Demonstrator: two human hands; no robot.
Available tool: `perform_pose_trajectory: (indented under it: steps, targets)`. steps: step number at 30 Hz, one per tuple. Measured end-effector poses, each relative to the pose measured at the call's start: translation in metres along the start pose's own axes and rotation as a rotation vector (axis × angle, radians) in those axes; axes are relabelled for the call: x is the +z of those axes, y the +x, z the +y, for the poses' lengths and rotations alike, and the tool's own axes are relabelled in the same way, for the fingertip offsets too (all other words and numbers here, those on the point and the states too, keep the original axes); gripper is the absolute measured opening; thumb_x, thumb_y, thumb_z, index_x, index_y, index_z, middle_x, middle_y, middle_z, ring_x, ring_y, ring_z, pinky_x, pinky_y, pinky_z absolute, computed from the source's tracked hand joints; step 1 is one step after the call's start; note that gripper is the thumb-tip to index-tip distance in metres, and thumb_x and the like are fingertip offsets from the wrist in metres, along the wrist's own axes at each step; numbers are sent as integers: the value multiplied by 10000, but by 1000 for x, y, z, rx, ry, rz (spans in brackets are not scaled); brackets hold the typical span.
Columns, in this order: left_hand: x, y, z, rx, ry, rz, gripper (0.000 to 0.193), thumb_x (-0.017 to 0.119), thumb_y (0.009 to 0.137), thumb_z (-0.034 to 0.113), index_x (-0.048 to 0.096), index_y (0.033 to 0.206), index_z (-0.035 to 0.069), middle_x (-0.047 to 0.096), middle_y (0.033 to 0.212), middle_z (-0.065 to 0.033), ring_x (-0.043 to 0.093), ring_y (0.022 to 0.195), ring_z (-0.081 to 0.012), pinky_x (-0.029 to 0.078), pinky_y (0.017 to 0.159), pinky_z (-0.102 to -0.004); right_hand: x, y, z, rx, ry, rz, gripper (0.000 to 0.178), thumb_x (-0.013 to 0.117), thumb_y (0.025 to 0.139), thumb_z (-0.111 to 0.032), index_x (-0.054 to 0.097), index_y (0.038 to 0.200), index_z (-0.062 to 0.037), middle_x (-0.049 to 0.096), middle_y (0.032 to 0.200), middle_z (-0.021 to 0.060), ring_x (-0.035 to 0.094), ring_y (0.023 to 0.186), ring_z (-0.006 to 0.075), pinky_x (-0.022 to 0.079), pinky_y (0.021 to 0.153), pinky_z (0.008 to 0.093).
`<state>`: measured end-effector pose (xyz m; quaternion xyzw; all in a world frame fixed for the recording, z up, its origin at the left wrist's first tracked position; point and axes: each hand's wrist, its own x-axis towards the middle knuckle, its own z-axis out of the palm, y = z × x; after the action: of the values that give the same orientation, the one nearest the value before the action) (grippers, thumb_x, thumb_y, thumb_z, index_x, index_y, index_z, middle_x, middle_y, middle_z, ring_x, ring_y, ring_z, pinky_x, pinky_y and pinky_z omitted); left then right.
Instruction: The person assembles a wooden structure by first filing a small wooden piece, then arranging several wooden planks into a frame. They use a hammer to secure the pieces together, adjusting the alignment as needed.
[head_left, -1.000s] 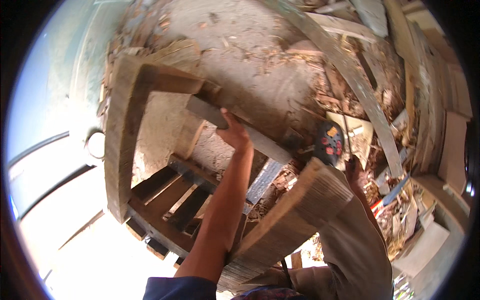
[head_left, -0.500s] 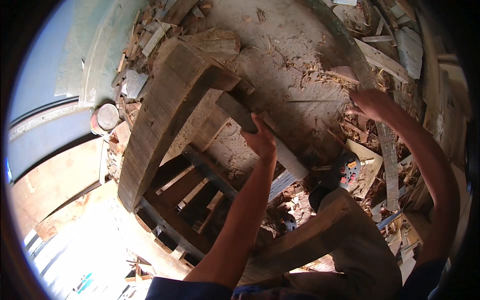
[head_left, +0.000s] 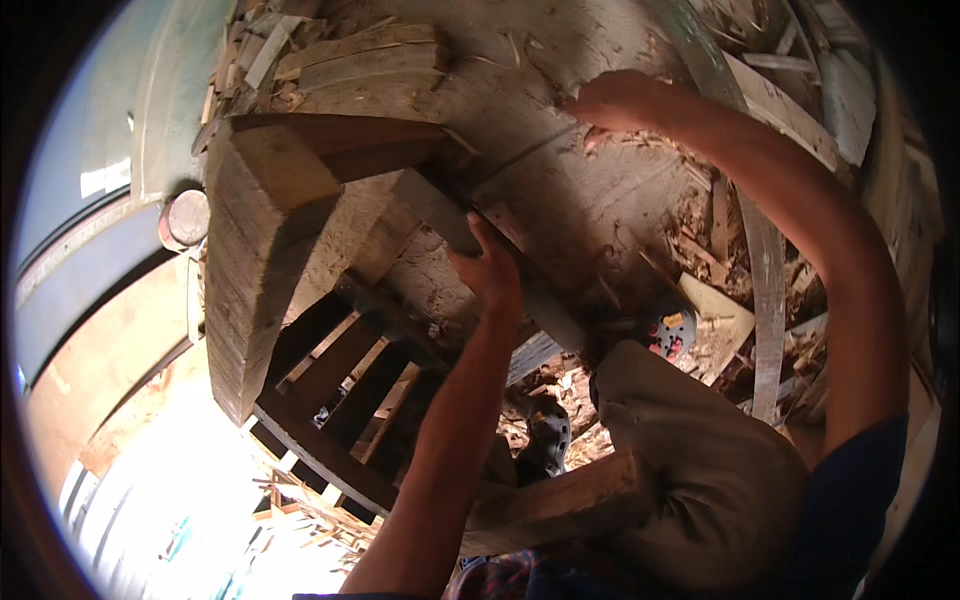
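Note:
A heavy wooden frame [head_left: 255, 230] with thick angled beams, resembling a chair, leans across the middle, and dark slats [head_left: 335, 362] run through its lower left part. My left hand [head_left: 492, 272] grips a straight grey wooden rail [head_left: 548, 312] that crosses the frame, its thumb laid along the wood. Beyond the rail, my right hand [head_left: 622, 102] is raised with bent fingers closed together. A thin dark line runs from near those fingers toward the rail; whether it is a held rod or a shadow I cannot tell. My trousered knee [head_left: 690, 430] is by the rail's near end.
Wood offcuts [head_left: 370, 65] and shavings lie on the dusty ground at the back and right. A long plank [head_left: 765, 300] stretches down the right side. At left stands a round can [head_left: 185, 220]. My perforated clogs [head_left: 672, 335] are below the frame.
My right hand has swung left and farther away, over the ground beyond the rail. My left hand remains on the rail. The view has shifted, and the frame appears more tilted.

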<state>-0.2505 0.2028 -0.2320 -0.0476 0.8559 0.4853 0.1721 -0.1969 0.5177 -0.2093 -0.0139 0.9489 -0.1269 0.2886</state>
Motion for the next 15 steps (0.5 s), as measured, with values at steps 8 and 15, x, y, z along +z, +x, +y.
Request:
perform_pose_trajectory:
  steps: [8,15]
  targets:
    - [-6,-11,22,8,126,22,754,645,971,515,488,1324,-132,605,1268,-320,593,1205,-412,453,1018,-447,-5,29,-8,-60,95,-36,506,698,912,-468,607,968,26,685,852,205,686,895,411,561,782,510]
    - [-1,-11,24,-36,76,14,910,654,927,596,429,1400,-149,574,1300,-375,556,1264,-467,447,1043,-473,-27,56,-30,-90,122,-29,359,754,885,-331,669,1004,-3,692,881,191,696,897,380,557,778,489]
